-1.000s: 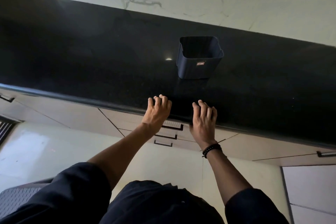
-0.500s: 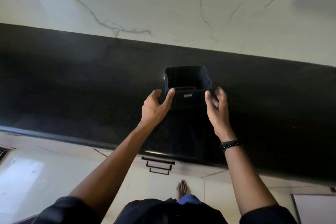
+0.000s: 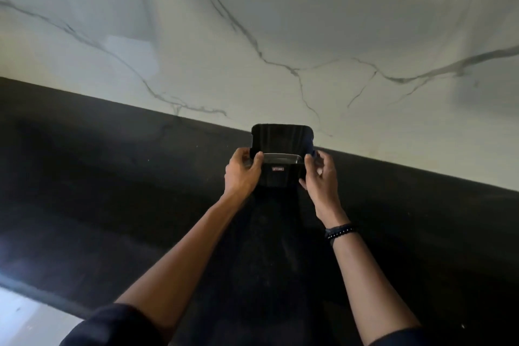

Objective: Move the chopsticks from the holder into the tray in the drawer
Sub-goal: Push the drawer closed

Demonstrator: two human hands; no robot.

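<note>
The left hand (image 3: pixel 241 174) grips the left wall of the holder (image 3: pixel 280 161), which sits at the rear of the worktop (image 3: pixel 112 177). No chopsticks show inside. The right hand (image 3: pixel 318 174) grips the right wall. Any lift should be level, with equal pressure from both hands.

Both forearms are bare up to the elbow. A near-black fabric sleeve (image 3: pixel 112 326) with a soft rolled hem covers the left upper arm, and a matching dark sleeve (image 3: pixel 398 337) covers the right. A black beaded bracelet (image 3: pixel 339 231) rings the right wrist, a few beads glinting. The left hand (image 3: pixel 241 174) and right hand (image 3: pixel 320 177) are bare.
</note>
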